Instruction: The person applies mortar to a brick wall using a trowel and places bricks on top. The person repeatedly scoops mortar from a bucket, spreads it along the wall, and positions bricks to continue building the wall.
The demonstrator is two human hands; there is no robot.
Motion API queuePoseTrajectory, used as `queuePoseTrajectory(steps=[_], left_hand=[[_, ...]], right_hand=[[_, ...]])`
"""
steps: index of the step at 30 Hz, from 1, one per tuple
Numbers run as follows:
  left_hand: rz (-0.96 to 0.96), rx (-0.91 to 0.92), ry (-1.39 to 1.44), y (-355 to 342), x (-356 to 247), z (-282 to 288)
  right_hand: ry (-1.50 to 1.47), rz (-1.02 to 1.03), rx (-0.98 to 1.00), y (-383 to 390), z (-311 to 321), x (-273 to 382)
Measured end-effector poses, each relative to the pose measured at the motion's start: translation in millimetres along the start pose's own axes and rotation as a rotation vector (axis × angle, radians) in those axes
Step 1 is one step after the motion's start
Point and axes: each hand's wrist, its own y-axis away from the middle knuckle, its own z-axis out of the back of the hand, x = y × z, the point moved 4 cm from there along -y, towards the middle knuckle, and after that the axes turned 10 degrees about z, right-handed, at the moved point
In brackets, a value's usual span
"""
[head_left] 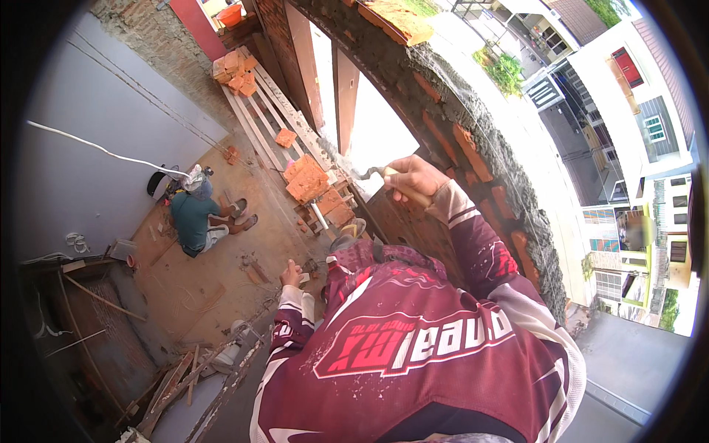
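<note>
My right hand is closed around the pale wooden handle of a trowel. Its bent metal neck points left, and the blade blends into grey, bright surroundings over the edge of the planks. Right of that hand runs a brick wall with rough grey mortar. My left hand is low beside my body with curled fingers; a small whitish piece shows at them, too small to name. Ahead of my left hand lie orange bricks stacked on the end of a plank platform.
The wooden plank platform carries more loose bricks at its far end. Below left, another person in a green shirt sits on the dusty floor. A white cable crosses the grey wall. Scrap timber lies lower left. Houses stand outside, right.
</note>
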Motion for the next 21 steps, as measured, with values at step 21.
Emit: queuePoseTrajectory(steps=[21], left_hand=[[-0.078, 0.010, -0.060, 14.1, -79.0, 11.0]], right_hand=[[0.673, -0.107, -0.678, -155.1, 101.5, -58.4]])
